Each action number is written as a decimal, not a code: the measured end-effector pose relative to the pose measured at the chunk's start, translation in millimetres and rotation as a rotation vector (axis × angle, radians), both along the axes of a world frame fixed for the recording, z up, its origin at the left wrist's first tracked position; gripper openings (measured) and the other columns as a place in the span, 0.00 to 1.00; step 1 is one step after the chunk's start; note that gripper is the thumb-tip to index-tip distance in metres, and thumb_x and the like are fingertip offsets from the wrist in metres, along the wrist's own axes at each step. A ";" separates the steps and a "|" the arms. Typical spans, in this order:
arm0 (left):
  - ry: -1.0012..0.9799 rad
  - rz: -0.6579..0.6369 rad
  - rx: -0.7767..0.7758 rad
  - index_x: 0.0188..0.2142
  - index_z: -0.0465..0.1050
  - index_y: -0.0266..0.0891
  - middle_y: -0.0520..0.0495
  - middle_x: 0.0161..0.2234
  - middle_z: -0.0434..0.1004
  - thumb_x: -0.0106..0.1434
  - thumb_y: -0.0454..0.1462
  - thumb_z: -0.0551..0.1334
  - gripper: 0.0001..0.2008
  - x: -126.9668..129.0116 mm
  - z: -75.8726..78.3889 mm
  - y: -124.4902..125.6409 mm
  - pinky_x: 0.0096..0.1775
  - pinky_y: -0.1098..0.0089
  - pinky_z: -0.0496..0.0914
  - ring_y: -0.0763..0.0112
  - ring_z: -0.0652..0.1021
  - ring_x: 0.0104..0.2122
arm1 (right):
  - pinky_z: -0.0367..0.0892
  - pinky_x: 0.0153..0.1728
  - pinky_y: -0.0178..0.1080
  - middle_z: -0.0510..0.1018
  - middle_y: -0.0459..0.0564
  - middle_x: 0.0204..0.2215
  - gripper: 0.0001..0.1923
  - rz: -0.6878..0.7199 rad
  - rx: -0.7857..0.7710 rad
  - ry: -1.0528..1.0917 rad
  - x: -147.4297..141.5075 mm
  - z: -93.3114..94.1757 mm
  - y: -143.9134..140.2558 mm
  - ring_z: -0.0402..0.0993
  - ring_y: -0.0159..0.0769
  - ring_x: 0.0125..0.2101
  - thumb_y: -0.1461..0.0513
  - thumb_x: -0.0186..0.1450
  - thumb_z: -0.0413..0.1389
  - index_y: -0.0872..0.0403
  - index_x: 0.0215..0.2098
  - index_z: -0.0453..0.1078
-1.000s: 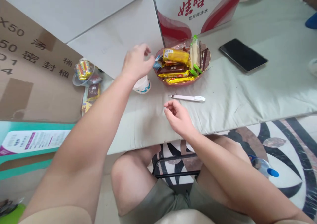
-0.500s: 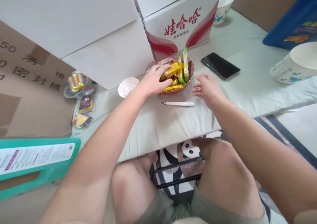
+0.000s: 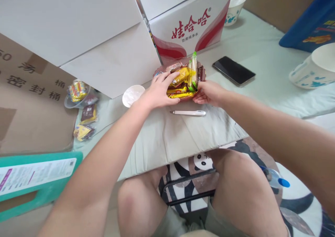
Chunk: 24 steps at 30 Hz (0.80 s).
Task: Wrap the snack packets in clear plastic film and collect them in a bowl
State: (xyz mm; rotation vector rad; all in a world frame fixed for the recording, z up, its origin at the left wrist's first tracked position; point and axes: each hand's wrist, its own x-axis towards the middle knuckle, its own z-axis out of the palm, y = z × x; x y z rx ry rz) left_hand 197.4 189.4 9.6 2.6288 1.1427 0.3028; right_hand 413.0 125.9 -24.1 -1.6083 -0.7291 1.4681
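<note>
A shallow pink bowl (image 3: 202, 77) heaped with wrapped snacks (image 3: 183, 75) stands on the pale cloth-covered table, in front of a red-and-white carton (image 3: 188, 27). My left hand (image 3: 157, 92) rests on the bowl's left side, its fingers over the yellow and brown packets. My right hand (image 3: 209, 93) grips the bowl's right front rim. Just in front of both hands lies a white pen (image 3: 187, 113).
A small white cup (image 3: 133, 94) sits left of the bowl. A black phone (image 3: 233, 70) lies to the right, and paper bowls (image 3: 312, 69) stand at the far right. More snack packets (image 3: 83, 111) and a clear tub (image 3: 77, 92) lie at the left by a cardboard box.
My left hand went from above the white cup onto the snack bowl. My right hand rose from near the pen to the bowl's right rim. The view shifted.
</note>
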 end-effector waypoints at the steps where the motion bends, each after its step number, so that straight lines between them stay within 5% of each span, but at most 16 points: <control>1: -0.012 0.004 0.006 0.71 0.60 0.52 0.39 0.70 0.62 0.50 0.45 0.75 0.50 0.3 0.0 -0.4 0.71 0.43 0.55 0.41 0.61 0.71 | 0.71 0.19 0.36 0.77 0.54 0.19 0.06 -0.018 0.012 -0.015 0.6 2.4 -2.2 0.74 0.36 0.19 0.63 0.60 0.56 0.54 0.26 0.72; 10: -0.237 -0.101 0.153 0.72 0.54 0.53 0.40 0.74 0.54 0.52 0.49 0.77 0.52 60.1 12.4 9.5 0.72 0.49 0.55 0.45 0.57 0.74 | 0.71 0.19 0.36 0.75 0.54 0.18 0.06 -0.303 0.073 -0.016 60.6 39.4 -19.4 0.73 0.36 0.19 0.66 0.59 0.54 0.54 0.25 0.71; 15: -0.125 -0.019 0.082 0.73 0.53 0.44 0.35 0.74 0.53 0.60 0.49 0.70 0.47 88.0 -3.2 23.3 0.72 0.47 0.55 0.45 0.56 0.74 | 0.74 0.24 0.32 0.75 0.52 0.21 0.07 -0.545 0.079 -0.042 112.8 60.7 -5.3 0.74 0.32 0.20 0.67 0.64 0.52 0.57 0.31 0.72; 24: 0.250 -0.065 -0.017 0.70 0.63 0.43 0.37 0.72 0.61 0.71 0.45 0.56 0.30 94.8 -52.9 34.2 0.69 0.44 0.58 0.46 0.63 0.71 | 0.69 0.19 0.31 0.74 0.46 0.23 0.11 -0.757 0.164 -0.140 181.3 27.7 66.6 0.74 0.32 0.21 0.66 0.69 0.48 0.58 0.48 0.68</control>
